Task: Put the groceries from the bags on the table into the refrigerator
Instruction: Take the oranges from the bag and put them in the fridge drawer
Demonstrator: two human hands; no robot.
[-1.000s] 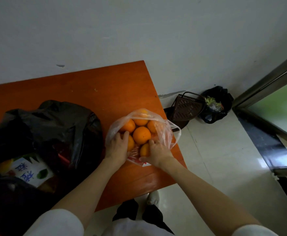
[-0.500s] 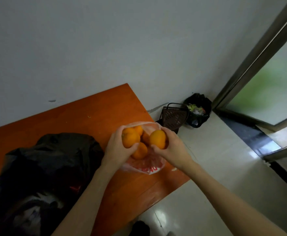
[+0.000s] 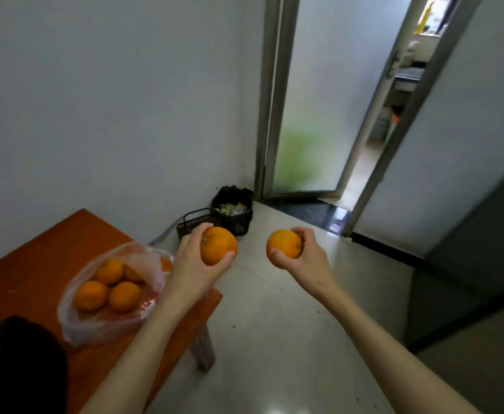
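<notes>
My left hand (image 3: 194, 267) grips one orange (image 3: 218, 245), held just past the right end of the orange-brown table (image 3: 36, 258). My right hand (image 3: 306, 258) grips a second orange (image 3: 285, 248) out over the floor. Behind them on the table lies a clear plastic bag (image 3: 143, 312) with several oranges (image 3: 91, 295) left inside. A black bag (image 3: 21, 366) sits at the table's near left corner, cut off by the frame. A dark grey slab at the right edge (image 3: 483, 264) may be the refrigerator; I cannot tell.
A black bin bag with scraps (image 3: 233, 213) and a dark plastic basket (image 3: 195, 224) stand on the floor by the wall. Beyond them are a frosted glass door (image 3: 313, 115) and an open doorway (image 3: 394, 115). Pale tiled floor (image 3: 289, 339) stretches ahead.
Both hands have lifted an orange each out of the clear bag and carried them right, off the table. My view has swung right and up toward the doorway.
</notes>
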